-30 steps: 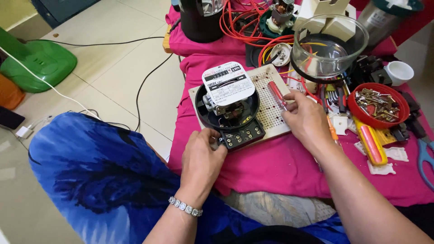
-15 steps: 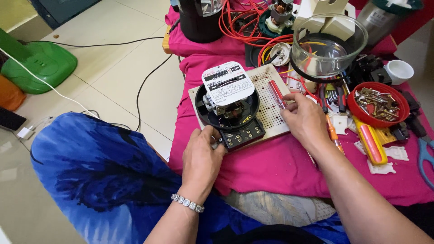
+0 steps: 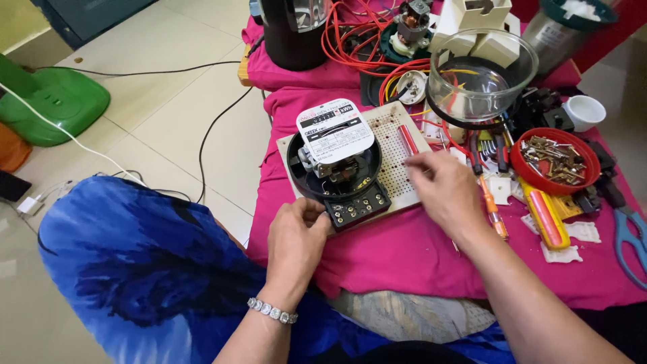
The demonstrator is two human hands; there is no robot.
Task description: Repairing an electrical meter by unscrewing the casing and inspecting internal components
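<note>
An electric meter (image 3: 335,145) with a white face and a round black base stands on a pale perforated board (image 3: 397,176) on the pink cloth. My left hand (image 3: 296,239) curls around the front-left corner of the meter's black terminal block (image 3: 357,207), fingertips touching it. My right hand (image 3: 441,185) lies over the board's right edge with its fingers bent together and pointing left, close to a red stick-like tool (image 3: 408,140) lying on the board. Motion blur hides whether these fingers pinch anything.
Right of the board lie a red bowl of screws (image 3: 556,162), an orange-yellow screwdriver (image 3: 544,216), blue scissors (image 3: 627,236) and white plastic bits. Behind are a glass bowl (image 3: 482,74), red wires (image 3: 354,40), a black jar (image 3: 293,34) and a small motor. My blue-clad lap (image 3: 155,263) is at the lower left.
My right hand's fingers have slid slightly left across the board and are blurred by motion. My left hand stays at the terminal block, and the meter has not moved.
</note>
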